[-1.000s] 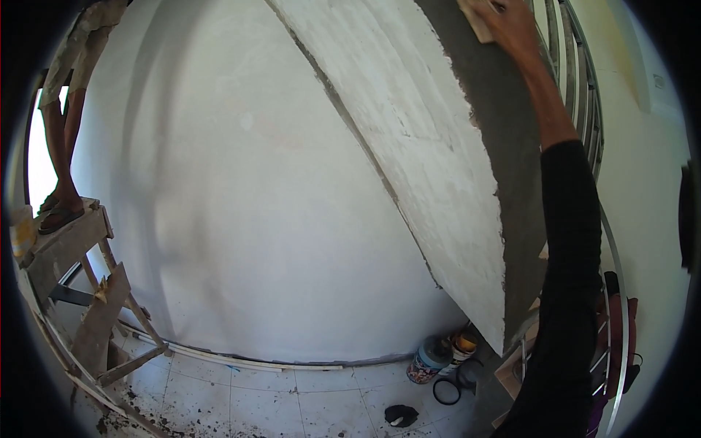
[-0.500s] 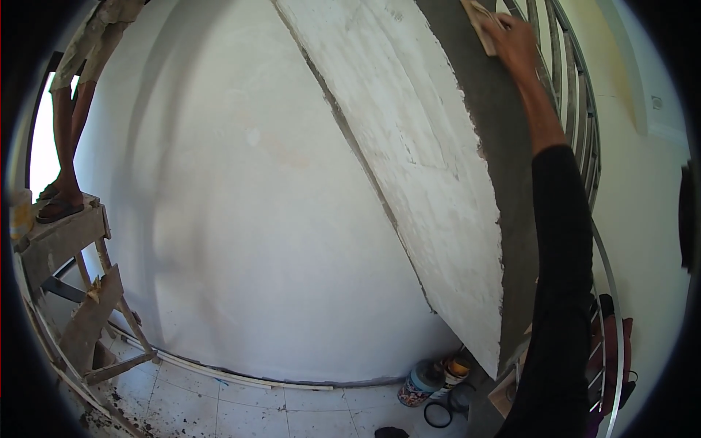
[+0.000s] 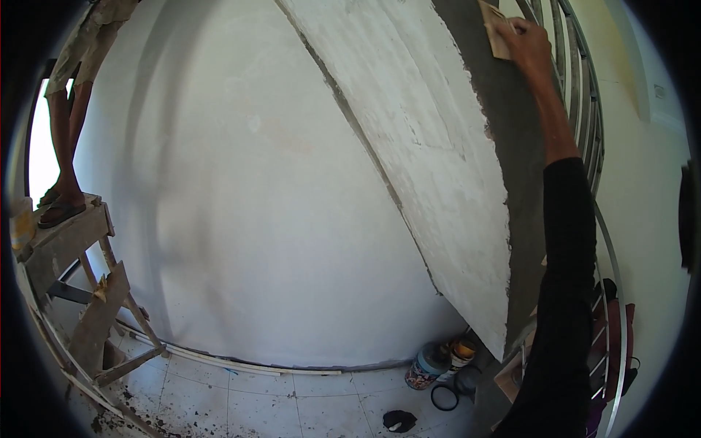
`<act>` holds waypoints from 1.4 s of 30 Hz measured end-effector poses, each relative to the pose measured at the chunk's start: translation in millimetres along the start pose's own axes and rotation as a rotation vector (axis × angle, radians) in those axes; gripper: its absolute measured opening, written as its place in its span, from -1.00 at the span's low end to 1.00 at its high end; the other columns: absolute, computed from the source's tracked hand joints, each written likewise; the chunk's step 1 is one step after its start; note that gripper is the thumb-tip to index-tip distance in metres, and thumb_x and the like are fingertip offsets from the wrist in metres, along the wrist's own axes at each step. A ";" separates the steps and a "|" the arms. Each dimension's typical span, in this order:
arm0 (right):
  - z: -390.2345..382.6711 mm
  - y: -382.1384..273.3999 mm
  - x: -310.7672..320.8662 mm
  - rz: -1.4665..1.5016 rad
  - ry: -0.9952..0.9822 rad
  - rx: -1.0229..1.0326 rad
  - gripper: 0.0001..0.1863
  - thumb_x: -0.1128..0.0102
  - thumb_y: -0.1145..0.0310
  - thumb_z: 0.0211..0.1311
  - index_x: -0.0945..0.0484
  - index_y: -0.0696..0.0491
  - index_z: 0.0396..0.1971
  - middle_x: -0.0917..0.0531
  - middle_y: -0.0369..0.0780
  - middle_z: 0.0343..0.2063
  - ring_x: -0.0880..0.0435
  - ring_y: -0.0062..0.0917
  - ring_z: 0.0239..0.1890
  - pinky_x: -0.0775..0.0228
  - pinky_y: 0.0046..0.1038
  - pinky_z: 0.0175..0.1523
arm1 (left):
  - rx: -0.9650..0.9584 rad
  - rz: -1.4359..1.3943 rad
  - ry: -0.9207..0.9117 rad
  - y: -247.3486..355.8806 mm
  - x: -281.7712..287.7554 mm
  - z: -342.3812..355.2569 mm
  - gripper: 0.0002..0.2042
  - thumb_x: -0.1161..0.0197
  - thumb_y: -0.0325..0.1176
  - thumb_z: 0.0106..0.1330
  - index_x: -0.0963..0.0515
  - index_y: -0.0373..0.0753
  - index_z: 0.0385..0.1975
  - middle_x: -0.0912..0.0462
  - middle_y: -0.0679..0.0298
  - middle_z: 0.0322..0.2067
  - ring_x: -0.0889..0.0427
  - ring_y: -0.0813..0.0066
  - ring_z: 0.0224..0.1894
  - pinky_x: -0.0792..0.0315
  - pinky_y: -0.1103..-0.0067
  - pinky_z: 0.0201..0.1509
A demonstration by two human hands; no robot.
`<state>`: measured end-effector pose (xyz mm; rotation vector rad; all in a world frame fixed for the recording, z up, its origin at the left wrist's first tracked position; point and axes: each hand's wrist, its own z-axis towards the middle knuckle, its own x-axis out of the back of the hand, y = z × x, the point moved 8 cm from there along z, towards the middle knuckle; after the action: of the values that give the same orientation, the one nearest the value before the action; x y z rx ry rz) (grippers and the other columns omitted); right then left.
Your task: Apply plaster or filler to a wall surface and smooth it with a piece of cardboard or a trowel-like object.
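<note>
At the upper right, my right hand (image 3: 531, 45) is closed on a flat tan wooden float (image 3: 498, 36), which lies against a strip of dark grey wet plaster (image 3: 504, 146). My black-sleeved forearm comes up from the lower edge beside that strip. The strip runs along the side of the sloping stair underside (image 3: 416, 146), whose rough white face ends in a ragged edge. A metal railing (image 3: 583, 102) curves just right of my hand. My left hand is not in view.
A person's legs (image 3: 62, 146) stand on a wooden scaffold (image 3: 66, 241) at left. Plastic buckets (image 3: 428, 365) and dark rings (image 3: 445, 396) sit below the stair on the debris-spotted tiled floor (image 3: 328, 398). Pipes (image 3: 237, 365) lie along the white wall (image 3: 241, 219).
My right hand and the float have moved down and to the right along the dark strip since a second ago, the hand still closed on it. The view has shifted slightly.
</note>
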<state>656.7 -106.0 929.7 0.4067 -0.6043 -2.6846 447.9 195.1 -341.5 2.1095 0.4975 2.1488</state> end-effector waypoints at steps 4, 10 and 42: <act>16.4 13.5 -2.8 -0.016 -0.024 -0.128 -0.53 -0.40 -0.05 0.05 -0.76 0.10 -0.31 -0.73 -0.17 -0.53 -0.71 -0.50 -0.47 -0.49 -0.39 -0.28 | 0.042 -0.377 -0.030 -4.4 -5.2 -2.9 -0.92 -0.23 -0.22 0.10 -0.62 0.02 -0.56 -0.63 0.22 -0.60 -0.63 0.17 -0.54 -0.45 0.18 -0.52; -36.4 34.0 12.9 0.137 0.054 -0.259 -0.53 -0.45 -0.06 -0.07 -0.77 0.09 -0.38 -0.73 -0.13 -0.57 -0.73 -0.34 -0.50 -0.52 -0.29 -0.29 | -0.156 -0.117 0.053 0.1 -0.1 -25.6 -0.90 -0.23 -0.28 0.11 -0.57 -0.04 -0.62 -0.59 0.24 -0.68 -0.54 0.18 -0.66 -0.39 0.24 -0.59; -123.9 84.9 71.2 -0.013 0.047 -0.070 -0.72 -0.32 0.14 0.21 -0.72 -0.02 -0.19 -0.74 -0.20 -0.32 -0.73 -0.28 -0.25 -0.50 -0.25 -0.15 | -0.103 0.083 -0.213 -2.3 86.1 65.4 -0.89 -0.27 -0.20 0.13 -0.65 -0.04 -0.46 -0.65 0.22 -0.55 -0.62 0.10 -0.48 -0.46 0.16 -0.43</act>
<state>660.0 -250.2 847.1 0.4546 -0.4943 -2.6913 508.3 233.0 -260.2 2.3023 0.2776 1.9119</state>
